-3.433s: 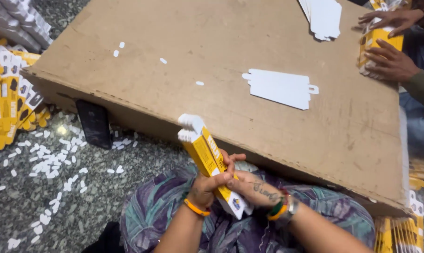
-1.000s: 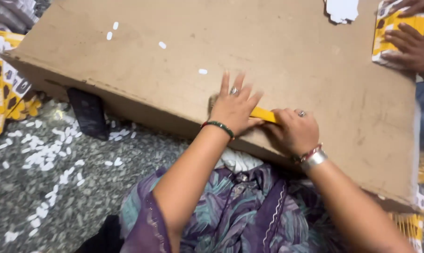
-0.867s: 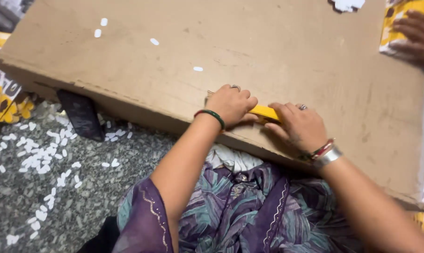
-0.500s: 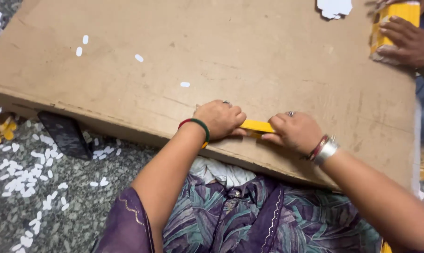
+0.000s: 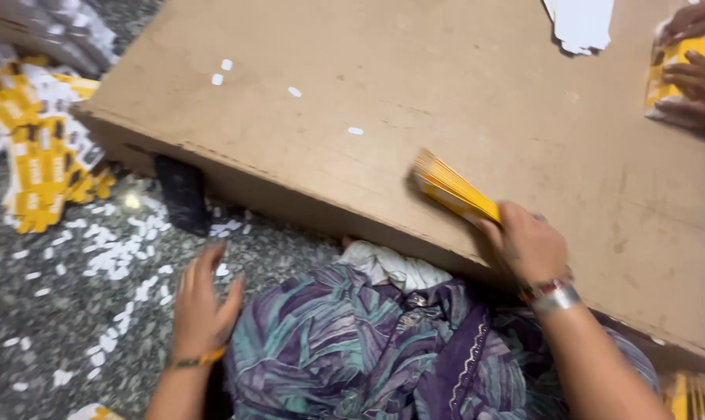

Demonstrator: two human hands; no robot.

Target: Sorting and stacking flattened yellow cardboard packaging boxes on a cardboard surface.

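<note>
The left hand [image 5: 201, 303] has let go and now hangs open over the floor [image 5: 72, 311], so only the right hand [image 5: 527, 249] grips the yellow cards [image 5: 450, 187] on the cardboard [image 5: 446, 85].

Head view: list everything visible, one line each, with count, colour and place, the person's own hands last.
Cardboard sheet: one, brown, fills the upper middle.
Card stack: one, yellow, fanned on the cardboard, in the right hand.
Flat packaging pile: many, yellow and white, floor at left.
Paper scraps: many, white, scattered on the floor.
White cut-outs: a few, top edge.
Co-worker's hands: two, top right, on yellow cards.
Left hand: open, over the floor.
Right hand: gripping the card stack.
</note>
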